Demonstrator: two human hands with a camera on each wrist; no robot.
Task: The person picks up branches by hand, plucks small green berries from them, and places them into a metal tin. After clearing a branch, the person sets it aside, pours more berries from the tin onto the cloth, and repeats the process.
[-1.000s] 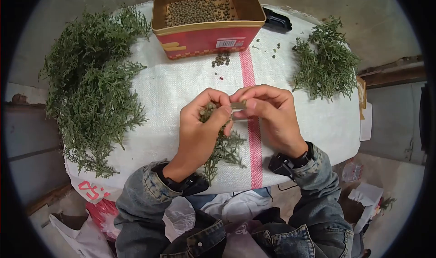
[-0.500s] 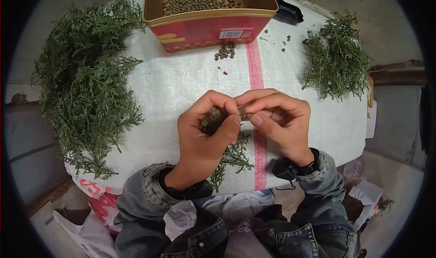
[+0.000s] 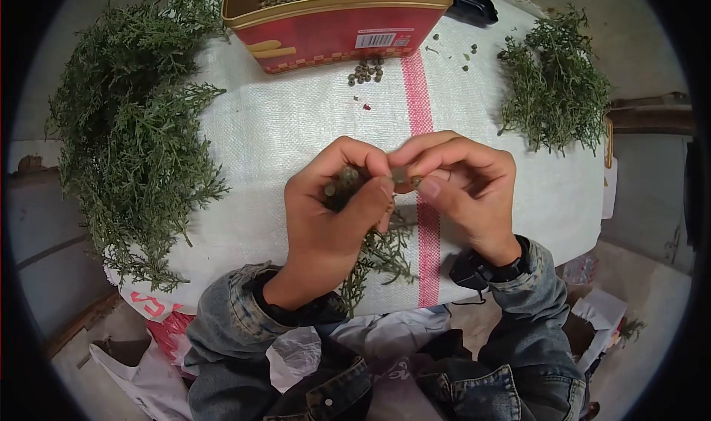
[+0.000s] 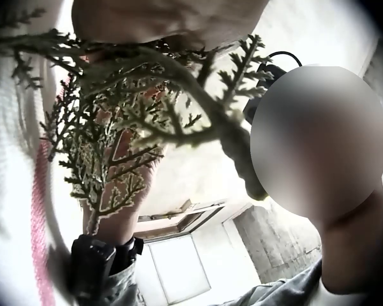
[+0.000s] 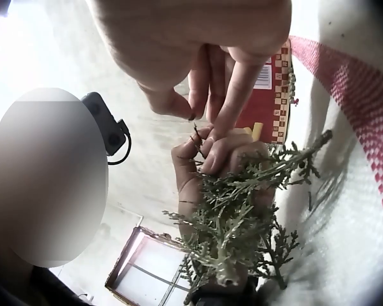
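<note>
My left hand (image 3: 326,217) grips leafy conifer sprigs (image 3: 381,254), whose green sprays hang below the palm and whose stem ends show inside the curled fingers. Against its fingertips works my right hand (image 3: 474,191), with thumb and forefinger pinching a small round seed cone (image 3: 416,181). In the right wrist view the sprigs (image 5: 233,204) spread beneath the left fingers, and a thin dark twig (image 5: 197,137) rises between the two hands. Sprays of the same foliage (image 4: 108,146) cross the left wrist view, close to the lens.
A red and gold tin (image 3: 318,39) holding many round cones stands at the back. Several loose cones (image 3: 365,71) lie before it. A large branch pile (image 3: 137,147) sits left, a smaller pile (image 3: 555,84) right, on a white woven sack (image 3: 259,139). Behind the tin is a black object (image 3: 474,8).
Both hands stay together, shifting slightly right in view; the right fingertips draw a little away from the left ones. The tin sits higher in the frame as the head view shifts.
</note>
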